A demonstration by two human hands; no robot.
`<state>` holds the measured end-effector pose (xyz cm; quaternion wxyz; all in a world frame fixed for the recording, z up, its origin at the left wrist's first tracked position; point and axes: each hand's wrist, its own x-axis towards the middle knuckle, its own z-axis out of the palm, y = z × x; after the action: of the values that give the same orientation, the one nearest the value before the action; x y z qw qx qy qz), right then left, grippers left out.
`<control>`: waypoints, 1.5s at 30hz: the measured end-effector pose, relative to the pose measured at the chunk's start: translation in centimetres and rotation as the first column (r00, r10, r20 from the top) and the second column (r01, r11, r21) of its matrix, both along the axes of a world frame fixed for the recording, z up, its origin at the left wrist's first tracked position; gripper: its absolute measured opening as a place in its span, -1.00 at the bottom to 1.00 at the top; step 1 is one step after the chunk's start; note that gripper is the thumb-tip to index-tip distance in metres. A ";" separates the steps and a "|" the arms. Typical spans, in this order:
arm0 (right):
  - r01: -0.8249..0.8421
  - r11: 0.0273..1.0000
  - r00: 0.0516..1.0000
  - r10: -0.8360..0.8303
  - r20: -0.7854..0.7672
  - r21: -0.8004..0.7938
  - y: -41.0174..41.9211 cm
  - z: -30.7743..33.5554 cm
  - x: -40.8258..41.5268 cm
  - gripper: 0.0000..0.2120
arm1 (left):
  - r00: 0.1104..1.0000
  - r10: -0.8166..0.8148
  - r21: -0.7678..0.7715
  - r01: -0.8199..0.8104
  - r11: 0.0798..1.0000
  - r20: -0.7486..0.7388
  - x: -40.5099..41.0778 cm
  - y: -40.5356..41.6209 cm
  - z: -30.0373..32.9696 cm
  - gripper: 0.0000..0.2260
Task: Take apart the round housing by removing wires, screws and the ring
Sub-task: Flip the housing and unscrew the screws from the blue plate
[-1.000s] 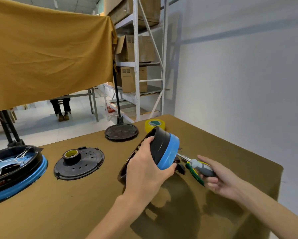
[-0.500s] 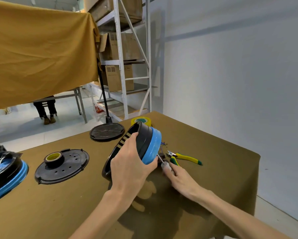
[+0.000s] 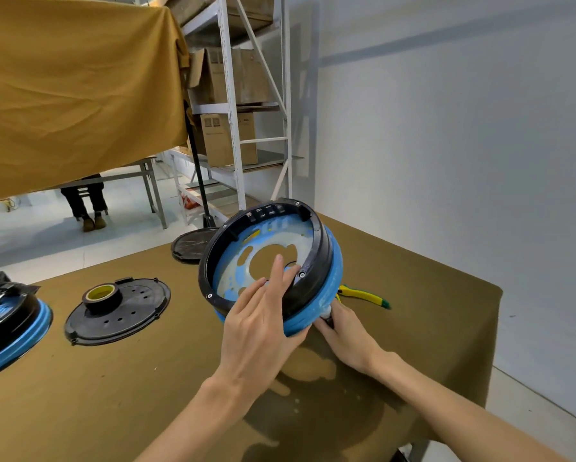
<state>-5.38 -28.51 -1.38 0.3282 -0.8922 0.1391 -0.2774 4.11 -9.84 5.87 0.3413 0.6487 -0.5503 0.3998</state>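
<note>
The round housing, black ring on a blue shell, is held tilted above the table with its open face toward me. My left hand grips its lower rim, fingers reaching inside over the pale blue floor with cut-out holes. Small screws sit along the black ring. My right hand is under the housing's right underside, curled round a grey screwdriver handle that is mostly hidden behind the blue shell.
Yellow-green pliers lie on the brown table just right of the housing. A black cover carrying a tape roll lies left, a second housing at the far left. A black round base stands behind.
The housing has been turned so its open face now points at me instead of left. My right hand has gone from beside the pliers to beneath the blue shell.
</note>
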 end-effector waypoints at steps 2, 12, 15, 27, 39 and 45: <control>-0.005 1.000 1.000 0.005 0.007 -0.005 0.0 0.1 0.0 -0.74 | 1.000 -0.013 0.002 0.013 1.000 0.025 0.3 -0.1 -0.2 -0.07; -0.036 0.992 0.993 0.022 -0.116 -0.117 1.0 4.6 -1.0 -0.74 | 0.887 -0.163 -0.011 0.175 0.984 -0.431 2.0 1.8 3.6 -0.29; -0.100 0.989 0.991 0.090 -0.101 -0.107 1.8 8.8 -1.1 -0.79 | 0.713 -0.242 -0.211 0.133 0.968 -0.658 3.7 2.5 6.1 -0.48; -0.108 0.980 0.899 0.025 0.437 0.165 3.8 18.1 1.4 -0.72 | 0.021 -0.172 -0.171 0.039 0.984 -0.985 6.8 5.7 5.3 -0.63; -0.042 0.912 0.991 0.090 0.099 -0.408 10.0 19.1 10.3 -0.65 | -0.436 -0.031 -0.157 0.256 0.954 -0.899 8.7 8.3 -1.0 -0.47; -0.138 0.924 0.983 0.084 -0.163 -0.357 10.6 20.3 13.4 -0.70 | -0.501 -0.065 -0.196 0.214 0.957 -0.863 9.5 8.1 -3.1 -0.55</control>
<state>7.98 -17.91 18.89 0.1601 -0.9619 0.0575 -0.2140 13.64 -1.75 2.76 0.6679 0.6024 -0.0905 -0.4275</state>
